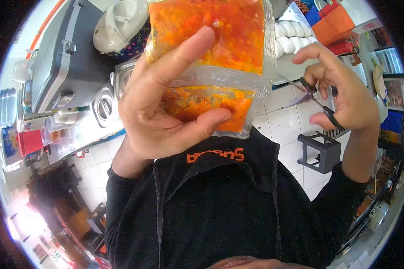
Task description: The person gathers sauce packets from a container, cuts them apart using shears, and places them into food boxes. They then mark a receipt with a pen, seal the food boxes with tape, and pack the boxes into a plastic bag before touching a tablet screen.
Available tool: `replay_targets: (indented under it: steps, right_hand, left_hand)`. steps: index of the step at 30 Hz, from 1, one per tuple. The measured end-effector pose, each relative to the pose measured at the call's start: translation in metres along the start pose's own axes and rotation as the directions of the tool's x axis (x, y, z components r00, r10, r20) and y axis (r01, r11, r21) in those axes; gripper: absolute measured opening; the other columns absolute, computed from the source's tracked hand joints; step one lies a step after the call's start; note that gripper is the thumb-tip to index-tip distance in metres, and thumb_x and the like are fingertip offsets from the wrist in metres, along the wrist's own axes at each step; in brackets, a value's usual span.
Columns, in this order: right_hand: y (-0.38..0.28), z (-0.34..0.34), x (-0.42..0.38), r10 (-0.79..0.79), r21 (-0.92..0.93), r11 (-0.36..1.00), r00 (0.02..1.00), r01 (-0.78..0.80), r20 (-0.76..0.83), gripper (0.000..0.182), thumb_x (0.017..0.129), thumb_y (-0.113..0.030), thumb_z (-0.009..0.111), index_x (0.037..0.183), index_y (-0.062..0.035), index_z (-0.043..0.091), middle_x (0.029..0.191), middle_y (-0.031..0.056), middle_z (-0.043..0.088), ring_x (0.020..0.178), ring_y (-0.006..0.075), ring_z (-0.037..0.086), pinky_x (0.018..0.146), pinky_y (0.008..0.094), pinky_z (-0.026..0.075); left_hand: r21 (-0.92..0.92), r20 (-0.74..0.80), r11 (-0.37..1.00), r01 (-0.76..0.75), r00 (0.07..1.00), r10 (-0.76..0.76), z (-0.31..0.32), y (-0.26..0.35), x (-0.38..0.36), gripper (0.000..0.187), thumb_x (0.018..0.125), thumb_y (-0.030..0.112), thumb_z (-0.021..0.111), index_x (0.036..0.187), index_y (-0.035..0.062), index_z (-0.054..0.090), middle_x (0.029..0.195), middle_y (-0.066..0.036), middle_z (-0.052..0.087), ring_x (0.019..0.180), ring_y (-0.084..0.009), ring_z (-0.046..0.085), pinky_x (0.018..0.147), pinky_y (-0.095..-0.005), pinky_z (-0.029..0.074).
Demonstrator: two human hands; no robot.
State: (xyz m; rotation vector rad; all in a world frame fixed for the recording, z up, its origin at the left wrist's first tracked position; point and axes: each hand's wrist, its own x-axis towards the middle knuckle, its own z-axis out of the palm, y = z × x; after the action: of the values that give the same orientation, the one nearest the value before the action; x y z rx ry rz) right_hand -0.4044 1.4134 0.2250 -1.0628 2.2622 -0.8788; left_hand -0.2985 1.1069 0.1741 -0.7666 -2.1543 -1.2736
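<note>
My left hand [141,105] is closed around clear plastic packets of orange-red chunky food, held up high in front of the camera. The upper packet [242,38] joins a lower packet [240,107] at a clear sealed strip, and small printed characters show on the lower one. The packets' top edge runs out of view. To the right, my right hand [352,92] has its fingers in the dark handles of a pair of scissors [306,97]. The scissors stand partly open, their blades pointing left towards the packets without touching them.
At left, a grey cooler box [74,54] with latches stands beside a white lidded pot [121,27] and steel container lids [104,105] on a counter. White rolled items [292,38] lie at upper right. A dark grey stool [318,152] stands on the tiled floor.
</note>
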Motion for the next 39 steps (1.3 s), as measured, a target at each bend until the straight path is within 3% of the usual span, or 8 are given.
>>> replay_targets:
  steps: [6, 9, 15, 18, 27, 30, 35, 39]
  right_hand:
    - [-0.022, 0.000, 0.018, -0.060, -0.081, 0.995, 0.997, 0.065, 0.057, 0.121, 0.039, -0.058, 0.093, 0.132, -0.0059, 0.035, 0.064, -0.0057, 0.044, 0.060, 0.0056, 0.046, 0.056, 0.0205, 0.032]
    - [-0.027, 0.005, 0.026, -0.130, 0.009, 0.991, 0.990, 0.130, 0.051, 0.111, 0.041, -0.052, 0.094, 0.126, -0.0083, 0.037, 0.060, -0.0066, 0.042, 0.055, 0.0038, 0.043, 0.053, 0.0201, 0.030]
    - [-0.045, -0.003, 0.033, 0.172, -0.088, 0.983, 0.979, -0.163, 0.113, 0.096, 0.044, -0.047, 0.094, 0.114, -0.0098, 0.040, 0.057, -0.0063, 0.040, 0.050, 0.0037, 0.040, 0.048, 0.0191, 0.027]
    - [-0.044, 0.005, 0.038, -0.079, -0.115, 0.989, 0.993, 0.089, 0.086, 0.093, 0.044, -0.045, 0.094, 0.110, -0.0095, 0.040, 0.056, -0.0061, 0.039, 0.049, 0.0038, 0.038, 0.047, 0.0190, 0.026]
    - [-0.034, 0.016, 0.055, -0.036, 0.109, 0.994, 0.984, 0.017, 0.177, 0.119, 0.045, -0.042, 0.095, 0.138, -0.0024, 0.032, 0.056, -0.0061, 0.036, 0.048, 0.0045, 0.033, 0.047, 0.0223, 0.026]
    - [-0.026, 0.019, 0.058, -0.133, 0.143, 0.984, 0.967, 0.103, 0.218, 0.117, 0.047, -0.037, 0.096, 0.137, -0.0020, 0.032, 0.066, -0.0042, 0.049, 0.053, 0.0022, 0.040, 0.048, 0.0209, 0.033]
    - [-0.005, 0.051, 0.074, -0.211, 0.527, 0.848, 0.944, 0.047, 0.255, 0.111, 0.047, -0.030, 0.098, 0.136, -0.0025, 0.036, 0.108, 0.0058, 0.060, 0.087, 0.0082, 0.059, 0.075, 0.0266, 0.051]
    - [-0.003, 0.059, 0.085, -0.327, 0.392, 0.894, 0.914, 0.218, 0.238, 0.101, 0.047, -0.032, 0.098, 0.129, -0.0008, 0.047, 0.121, 0.0074, 0.058, 0.107, 0.0136, 0.057, 0.091, 0.0327, 0.049]
  left_hand:
    - [0.103, 0.037, 0.995, -0.017, 0.999, 0.013, 0.003, 0.004, 0.002, 0.085, 0.068, 0.018, 0.087, 0.135, -0.0124, 0.044, 0.135, -0.022, 0.052, 0.129, -0.0289, 0.049, 0.109, -0.0396, 0.037]
    - [0.054, 0.020, 0.999, 0.001, 1.000, -0.002, 0.005, 0.002, -0.002, 0.084, 0.069, 0.017, 0.087, 0.135, -0.0127, 0.044, 0.136, -0.022, 0.051, 0.129, -0.0288, 0.049, 0.109, -0.0391, 0.038]
    - [-0.004, 0.016, 0.997, 0.081, 0.997, -0.081, -0.001, 0.004, -0.008, 0.089, 0.067, 0.013, 0.088, 0.137, -0.0138, 0.039, 0.141, -0.024, 0.047, 0.130, -0.0296, 0.047, 0.108, -0.0395, 0.039]
    - [0.034, 0.061, 0.998, 0.060, 0.996, -0.062, -0.005, 0.004, -0.007, 0.093, 0.066, 0.012, 0.089, 0.138, -0.0140, 0.037, 0.141, -0.025, 0.045, 0.130, -0.0299, 0.047, 0.109, -0.0400, 0.038]
    - [-0.335, 0.039, 0.937, 0.096, 0.995, -0.088, 0.000, -0.011, -0.012, 0.102, 0.058, 0.014, 0.093, 0.139, -0.0084, 0.036, 0.139, -0.021, 0.047, 0.129, -0.0264, 0.048, 0.108, -0.0386, 0.039]
    - [-0.527, 0.055, 0.831, 0.176, 0.983, -0.174, 0.004, -0.011, -0.012, 0.095, 0.062, 0.008, 0.091, 0.140, -0.0020, 0.037, 0.138, -0.014, 0.049, 0.125, -0.0202, 0.050, 0.104, -0.0344, 0.043]
    - [-0.697, 0.098, 0.668, 0.261, 0.957, -0.272, 0.020, -0.029, -0.028, 0.098, 0.057, 0.012, 0.094, 0.138, -0.0023, 0.039, 0.137, -0.012, 0.049, 0.126, -0.0182, 0.049, 0.106, -0.0338, 0.040]
    - [-0.713, 0.135, 0.621, 0.326, 0.933, -0.334, 0.027, -0.035, -0.038, 0.097, 0.057, 0.014, 0.095, 0.137, -0.0020, 0.041, 0.136, -0.010, 0.049, 0.126, -0.0177, 0.048, 0.107, -0.0337, 0.037]
